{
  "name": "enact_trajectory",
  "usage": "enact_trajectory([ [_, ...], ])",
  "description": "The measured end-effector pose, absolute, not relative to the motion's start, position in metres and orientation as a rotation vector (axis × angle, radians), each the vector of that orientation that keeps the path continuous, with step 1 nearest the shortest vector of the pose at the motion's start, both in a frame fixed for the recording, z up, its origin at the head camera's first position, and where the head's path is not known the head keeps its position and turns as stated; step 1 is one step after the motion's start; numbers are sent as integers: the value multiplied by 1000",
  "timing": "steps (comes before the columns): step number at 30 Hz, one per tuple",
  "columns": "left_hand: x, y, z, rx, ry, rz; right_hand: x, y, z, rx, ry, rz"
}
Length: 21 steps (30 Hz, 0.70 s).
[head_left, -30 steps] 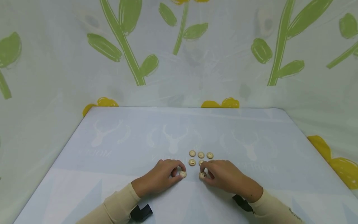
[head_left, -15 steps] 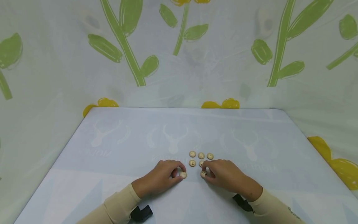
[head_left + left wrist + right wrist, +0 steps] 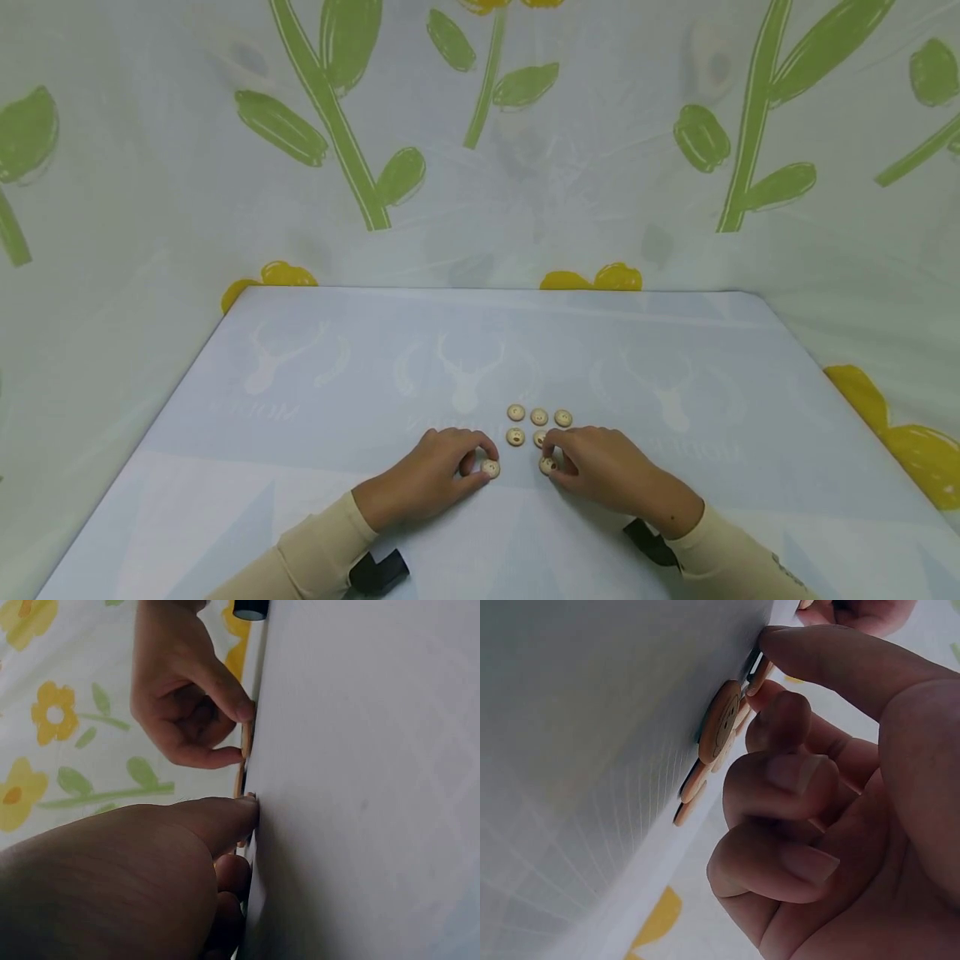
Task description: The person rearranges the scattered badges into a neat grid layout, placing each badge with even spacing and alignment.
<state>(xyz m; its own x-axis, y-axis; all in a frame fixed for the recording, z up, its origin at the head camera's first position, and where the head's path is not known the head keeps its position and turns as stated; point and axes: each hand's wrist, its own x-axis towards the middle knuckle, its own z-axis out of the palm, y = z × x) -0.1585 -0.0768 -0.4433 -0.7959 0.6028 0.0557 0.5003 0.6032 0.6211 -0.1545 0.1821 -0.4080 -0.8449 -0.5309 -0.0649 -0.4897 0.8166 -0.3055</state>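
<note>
My left hand [image 3: 431,473] pinches a small round wooden disc [image 3: 491,468] between thumb and index finger, low at the table surface. A second disc [image 3: 548,466], with a dark mark on its face, is pinched the same way by my right hand [image 3: 606,473]. Just beyond, two discs form a row: one in full view [image 3: 515,437], the other [image 3: 539,439] partly hidden by the right fingers. Three more lie behind them, among them a middle disc [image 3: 539,417]. Close up in the right wrist view, one disc [image 3: 721,724] shows a drawn face and stands near my curled fingers.
The pale table [image 3: 300,375] carries faint deer-head prints. Behind it hangs a white cloth [image 3: 600,192] with green stems and yellow flowers. Black wrist devices sit under both sleeves, such as the left wrist device [image 3: 379,572].
My right hand has shifted its disc slightly to the right and away from me, mostly in the first half second. My left hand and the other discs stay in place.
</note>
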Motion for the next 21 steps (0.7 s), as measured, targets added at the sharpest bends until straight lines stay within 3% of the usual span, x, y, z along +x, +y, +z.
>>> enact_trajectory([
  [21, -159, -77, -444, 930, 2668, 952, -155, 184, -407, -799, 2830, -459],
])
